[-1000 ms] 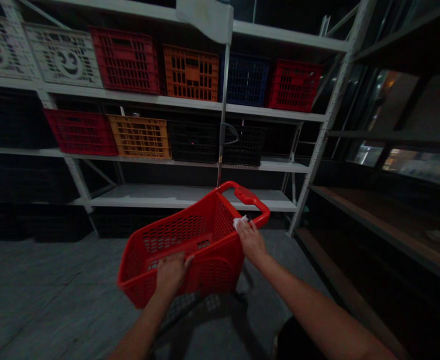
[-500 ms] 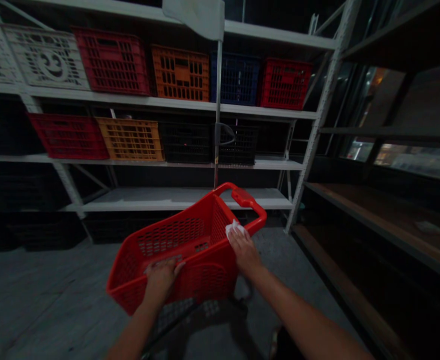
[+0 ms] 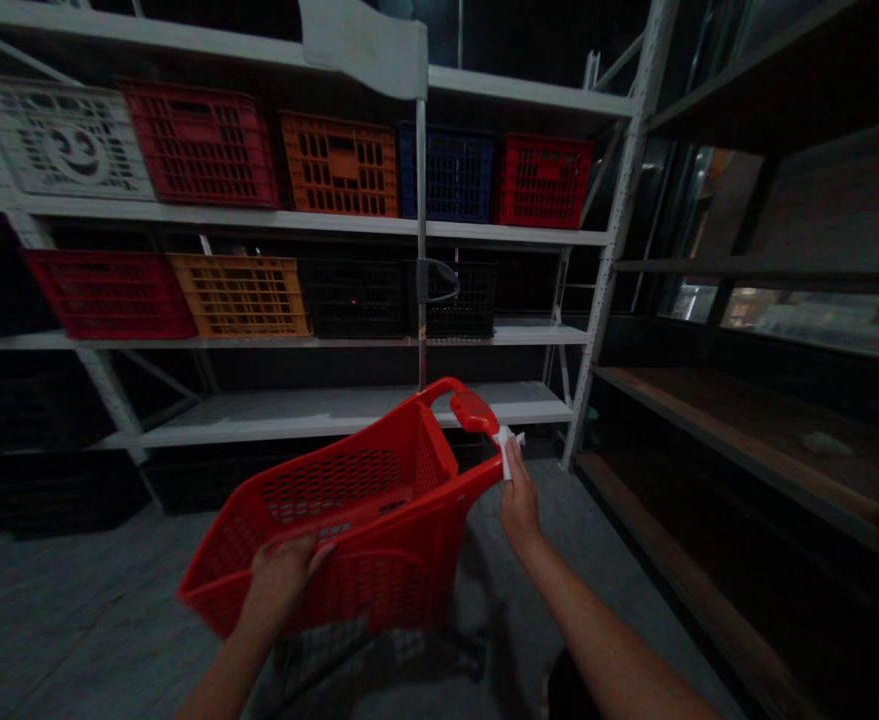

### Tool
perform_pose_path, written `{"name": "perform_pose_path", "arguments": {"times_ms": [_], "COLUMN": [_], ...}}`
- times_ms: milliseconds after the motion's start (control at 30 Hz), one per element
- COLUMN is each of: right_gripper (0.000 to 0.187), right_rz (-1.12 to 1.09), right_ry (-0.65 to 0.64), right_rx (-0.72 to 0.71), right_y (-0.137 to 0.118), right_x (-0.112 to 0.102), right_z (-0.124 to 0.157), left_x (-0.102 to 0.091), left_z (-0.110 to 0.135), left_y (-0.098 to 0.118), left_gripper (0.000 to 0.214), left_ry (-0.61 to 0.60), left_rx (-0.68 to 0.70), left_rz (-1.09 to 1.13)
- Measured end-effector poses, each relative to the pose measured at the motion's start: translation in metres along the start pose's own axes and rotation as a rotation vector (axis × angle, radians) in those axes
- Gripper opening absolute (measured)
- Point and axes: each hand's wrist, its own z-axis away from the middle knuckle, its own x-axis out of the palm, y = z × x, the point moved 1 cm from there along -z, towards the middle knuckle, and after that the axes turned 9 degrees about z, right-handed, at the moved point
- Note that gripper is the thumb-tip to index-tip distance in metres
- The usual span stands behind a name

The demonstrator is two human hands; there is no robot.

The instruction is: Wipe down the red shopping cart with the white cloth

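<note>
A red plastic shopping cart (image 3: 401, 560) stands in front of me, with its handle end to the right. My left hand (image 3: 283, 575) grips the near top rim of the basket, fingers over the inside and thumb along the edge. At the handle's near corner, my right hand (image 3: 520, 495) presses a crumpled white cloth (image 3: 508, 450) against the red bar. The cloth is wrapped partly round the corner, and the fingers lie over it. A pole rises behind the cart's handle, carrying a pale sign panel (image 3: 368, 45) at its top.
Behind the cart runs a white metal rack (image 3: 349, 405) with coloured plastic crates, among them an orange crate (image 3: 341, 165) and a yellow crate (image 3: 240, 295). Dark wooden shelving (image 3: 709, 400) stands close on the right. Grey floor (image 3: 71, 610) shows at left.
My right hand has moved the cloth from the basket's rear side rim along to the handle's near corner. My left hand stays on the rim; the view has shifted slightly.
</note>
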Motion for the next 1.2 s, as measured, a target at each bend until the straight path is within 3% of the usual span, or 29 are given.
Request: {"name": "perform_pose_path", "arguments": {"times_ms": [100,167,200,267,300,400,467,567,700,767,967,1200], "right_gripper": [0.065,0.064,0.063,0.061,0.06,0.057,0.057,0.055,0.053,0.052,0.052,0.05], "right_rz": [-0.102,-0.167,-0.197,-0.252,-0.277,-0.32,-0.29,-0.17,-0.071,-0.06,-0.082,-0.199], "right_ry": [0.016,0.025,0.038,0.066,0.076,0.113,0.153,0.174,0.067,0.053,0.201,0.043], "right_rx": [0.02,0.038,0.058,0.121,0.159,0.263,0.314,0.33,0.212,0.169,0.212,0.214], "right_y": [-0.021,-0.028,-0.03,-0.03,-0.03,-0.036,-0.046,-0.068,-0.086,-0.081,-0.054,-0.075], "right_x": [0.0,0.003,0.005,0.012,0.016,0.028,0.038,0.055,0.078,0.079,0.062,0.074], "right_z": [0.024,0.028,0.025,0.012,0.005,-0.005,0.007,0.049,0.098,0.1,0.069,0.099], "left_x": [-0.014,-0.024,-0.028,-0.031,-0.03,-0.024,-0.019,-0.014,-0.01,-0.007,-0.002,-0.006], "left_z": [-0.004,-0.012,-0.017,-0.028,-0.034,-0.046,-0.05,-0.052,-0.052,-0.051,-0.048,-0.043], "left_y": [0.015,0.045,0.064,0.103,0.119,0.147,0.151,0.153,0.162,0.168,0.177,0.172], "left_gripper": [0.037,0.037,0.038,0.044,0.046,0.051,0.053,0.057,0.062,0.063,0.063,0.066], "left_ry": [0.019,0.044,0.058,-0.041,-0.105,-0.127,-0.113,-0.097,-0.078,-0.076,-0.065,-0.057], "left_rx": [-0.015,0.061,0.113,0.221,0.226,0.182,0.151,0.136,0.139,0.136,0.11,0.091], "left_rz": [0.063,0.108,0.129,0.173,0.175,0.126,0.087,0.045,0.013,0.003,-0.027,-0.041]}}
